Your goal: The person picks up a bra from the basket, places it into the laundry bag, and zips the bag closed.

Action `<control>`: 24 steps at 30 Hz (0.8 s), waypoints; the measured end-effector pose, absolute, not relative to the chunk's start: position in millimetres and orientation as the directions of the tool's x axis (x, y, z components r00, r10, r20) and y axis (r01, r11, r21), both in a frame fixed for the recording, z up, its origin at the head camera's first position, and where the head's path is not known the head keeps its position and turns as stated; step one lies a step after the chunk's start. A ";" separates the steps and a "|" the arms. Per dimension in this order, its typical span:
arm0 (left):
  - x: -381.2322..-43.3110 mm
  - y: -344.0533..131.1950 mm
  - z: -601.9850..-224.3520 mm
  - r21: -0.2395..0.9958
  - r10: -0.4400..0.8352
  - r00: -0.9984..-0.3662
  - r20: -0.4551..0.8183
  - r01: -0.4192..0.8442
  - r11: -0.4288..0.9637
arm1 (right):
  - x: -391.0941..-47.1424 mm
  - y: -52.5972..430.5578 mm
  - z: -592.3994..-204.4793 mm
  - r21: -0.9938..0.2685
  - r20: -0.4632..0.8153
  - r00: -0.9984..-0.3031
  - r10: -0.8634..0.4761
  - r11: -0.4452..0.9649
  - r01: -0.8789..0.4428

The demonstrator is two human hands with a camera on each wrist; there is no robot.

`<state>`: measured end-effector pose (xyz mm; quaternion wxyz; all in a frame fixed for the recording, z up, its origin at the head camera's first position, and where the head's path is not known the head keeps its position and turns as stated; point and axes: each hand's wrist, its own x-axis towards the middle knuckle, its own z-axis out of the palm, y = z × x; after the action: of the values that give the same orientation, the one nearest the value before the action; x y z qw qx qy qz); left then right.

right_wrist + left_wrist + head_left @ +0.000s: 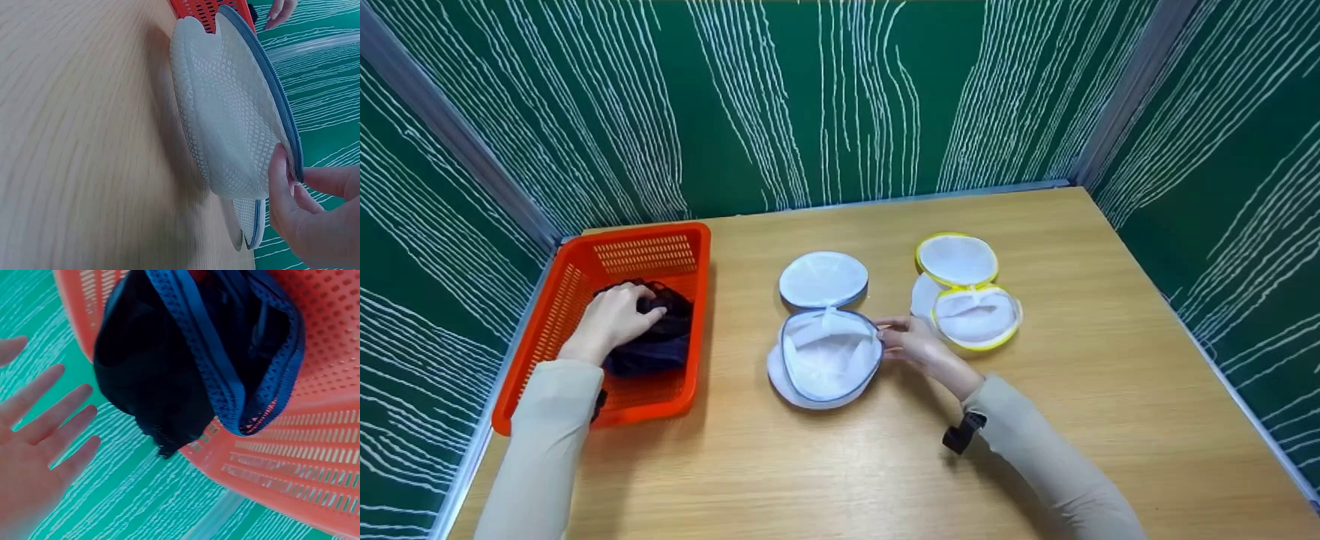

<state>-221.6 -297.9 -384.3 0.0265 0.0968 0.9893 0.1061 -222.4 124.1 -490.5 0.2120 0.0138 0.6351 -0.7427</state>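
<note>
Left sleeve [544,442] and right sleeve [1042,442] lie nearest the head camera, one on each forearm. The left forearm extends forward over the near edge of the red basket [703,300], which serves as the reference for all positions. The left hand [617,316] is above the interior of the basket, back of the hand upward, beside the dark fabric [652,349] contained in it. In the left wrist view, its fingers are extended and spread, gripping nothing; contact with the fabric cannot be confirmed.

The right forearm angles inward toward the basket from the right. The right hand [919,346] pinches the rim of the blue-edged mesh bag [829,360] between thumb and fingers, on the side of the bag facing away from the basket. The right wrist view shows this rim raised and the bag mouth gaping. The bag rests on the table [825,480] to the right of the basket, its round lid folded back beyond the body. A black strap [964,433] is at the right wrist.

The yellow-edged mesh bag [976,315] lies farther right of the basket, also unfolded. Green panels [945,97] stand behind and left of the basket.
</note>
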 end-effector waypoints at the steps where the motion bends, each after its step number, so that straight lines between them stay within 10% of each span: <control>1: -222.3 -299.1 -385.1 0.214 0.193 -0.980 -0.049 0.178 0.960 | -222.7 124.3 -491.0 -0.939 -0.288 -0.910 -0.297 -0.101 0.330; 24: -221.8 -325.3 -392.1 0.198 0.168 -0.955 -0.246 0.120 0.973 | -224.6 124.6 -494.2 -0.940 -0.292 -0.911 -0.292 -0.087 0.329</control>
<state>-221.8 -325.3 -392.1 0.1319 0.0729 0.9844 0.0910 -224.6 124.6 -494.2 0.2108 0.0143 0.6419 -0.7371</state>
